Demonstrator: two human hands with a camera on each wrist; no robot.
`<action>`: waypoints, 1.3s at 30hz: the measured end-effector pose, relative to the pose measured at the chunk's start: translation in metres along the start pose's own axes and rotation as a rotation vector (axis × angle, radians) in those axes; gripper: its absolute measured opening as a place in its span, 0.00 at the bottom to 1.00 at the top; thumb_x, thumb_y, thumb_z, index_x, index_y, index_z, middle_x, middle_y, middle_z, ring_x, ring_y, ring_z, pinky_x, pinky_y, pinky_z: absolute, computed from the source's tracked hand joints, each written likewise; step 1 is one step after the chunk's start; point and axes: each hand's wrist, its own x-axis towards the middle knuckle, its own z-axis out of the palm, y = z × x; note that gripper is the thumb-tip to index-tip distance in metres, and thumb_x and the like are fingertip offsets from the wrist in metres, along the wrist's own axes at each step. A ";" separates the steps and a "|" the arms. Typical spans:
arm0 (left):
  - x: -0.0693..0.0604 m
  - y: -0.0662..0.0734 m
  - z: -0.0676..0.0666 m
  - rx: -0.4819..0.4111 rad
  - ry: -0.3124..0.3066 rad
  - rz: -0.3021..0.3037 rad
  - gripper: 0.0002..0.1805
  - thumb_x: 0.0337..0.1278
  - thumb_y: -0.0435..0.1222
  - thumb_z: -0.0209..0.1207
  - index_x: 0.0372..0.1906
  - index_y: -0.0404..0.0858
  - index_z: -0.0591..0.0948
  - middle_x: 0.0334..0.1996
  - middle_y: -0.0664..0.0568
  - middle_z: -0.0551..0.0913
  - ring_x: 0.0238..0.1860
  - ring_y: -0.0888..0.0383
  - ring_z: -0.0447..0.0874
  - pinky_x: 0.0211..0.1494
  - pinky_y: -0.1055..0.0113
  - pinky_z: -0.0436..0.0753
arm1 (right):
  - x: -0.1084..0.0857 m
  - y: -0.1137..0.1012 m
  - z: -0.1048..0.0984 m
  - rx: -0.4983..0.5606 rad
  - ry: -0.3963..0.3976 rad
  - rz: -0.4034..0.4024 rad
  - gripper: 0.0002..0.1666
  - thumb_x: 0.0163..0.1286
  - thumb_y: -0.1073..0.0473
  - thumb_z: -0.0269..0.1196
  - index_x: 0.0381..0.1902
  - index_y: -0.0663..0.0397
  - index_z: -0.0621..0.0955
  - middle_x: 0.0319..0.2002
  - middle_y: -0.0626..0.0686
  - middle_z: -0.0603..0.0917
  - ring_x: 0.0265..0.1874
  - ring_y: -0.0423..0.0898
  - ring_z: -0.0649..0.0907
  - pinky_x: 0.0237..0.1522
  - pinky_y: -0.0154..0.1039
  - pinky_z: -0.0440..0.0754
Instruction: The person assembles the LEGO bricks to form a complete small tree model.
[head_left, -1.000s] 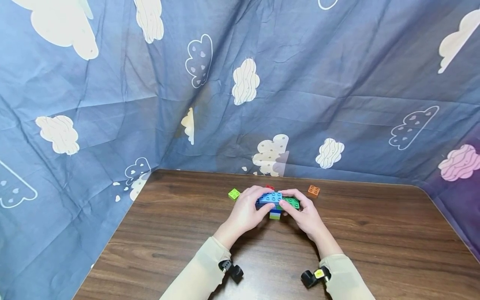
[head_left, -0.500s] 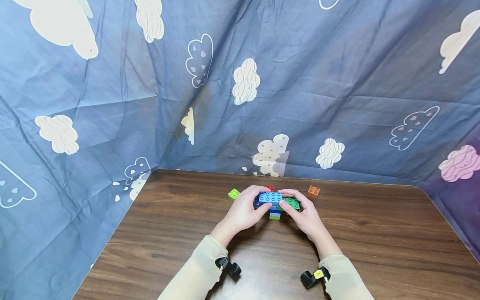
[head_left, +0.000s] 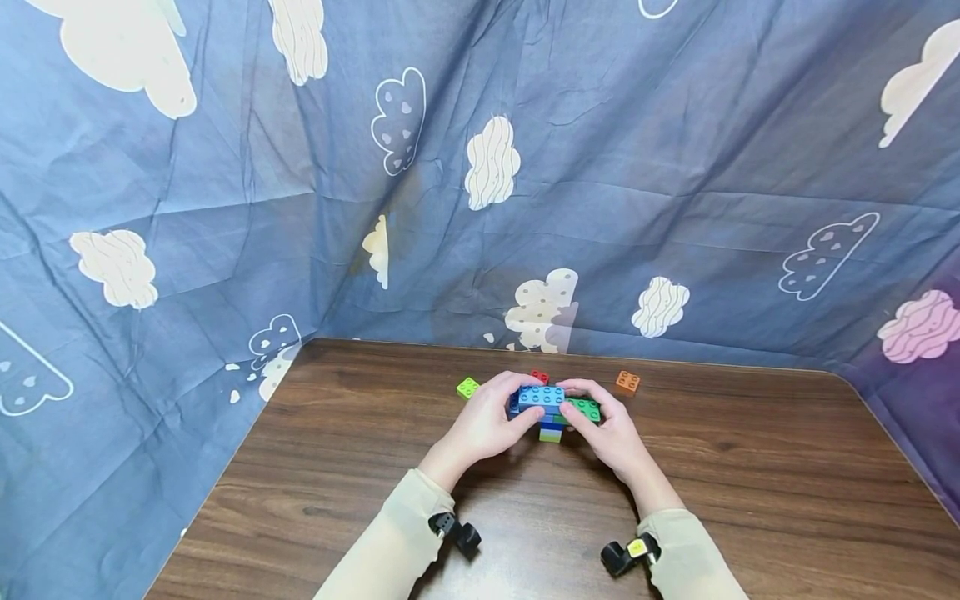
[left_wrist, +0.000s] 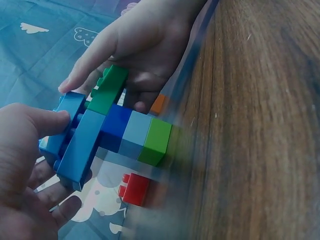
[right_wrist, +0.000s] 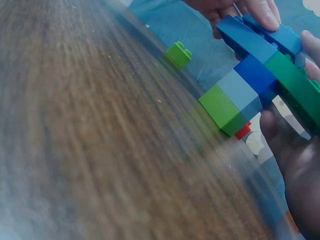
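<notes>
My left hand pinches a blue building brick between the thumb in front and fingers behind. This brick lies across a long blue brick and a long green brick; studs show in a gap beneath it in both wrist views. Below them is a column of a dark blue brick, a light blue brick and a lime brick. My right hand grips the green side, thumb at the upper brick's end and fingers beside the column. Whether the column touches the table cannot be told.
Loose bricks lie behind the hands on the wooden table: a lime one left, a red one in the middle, an orange one right. A blue cloud-patterned cloth hangs along the table's back and sides.
The upper blue brick has turned slightly and lies straighter over the lower ones. My left forearm has shifted a little left; the right arm has hardly moved.
</notes>
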 end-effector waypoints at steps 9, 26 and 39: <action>-0.001 0.000 0.000 0.020 -0.011 0.029 0.21 0.75 0.44 0.68 0.66 0.43 0.84 0.61 0.51 0.86 0.60 0.57 0.84 0.67 0.59 0.82 | -0.002 0.002 -0.003 -0.067 -0.019 -0.050 0.29 0.73 0.61 0.75 0.69 0.43 0.81 0.63 0.50 0.84 0.58 0.44 0.82 0.59 0.35 0.79; 0.000 0.003 -0.003 0.066 -0.009 0.083 0.19 0.74 0.42 0.70 0.63 0.42 0.85 0.59 0.50 0.88 0.57 0.56 0.86 0.65 0.59 0.83 | -0.001 0.002 0.000 -0.007 0.002 -0.051 0.17 0.79 0.63 0.69 0.62 0.52 0.83 0.61 0.53 0.86 0.52 0.43 0.84 0.53 0.33 0.83; 0.000 0.002 -0.001 0.094 0.008 0.077 0.19 0.74 0.43 0.70 0.63 0.44 0.86 0.59 0.52 0.88 0.57 0.57 0.86 0.60 0.56 0.79 | 0.001 0.003 0.001 -0.011 0.021 -0.017 0.14 0.81 0.60 0.68 0.61 0.52 0.84 0.61 0.53 0.86 0.51 0.43 0.85 0.50 0.33 0.85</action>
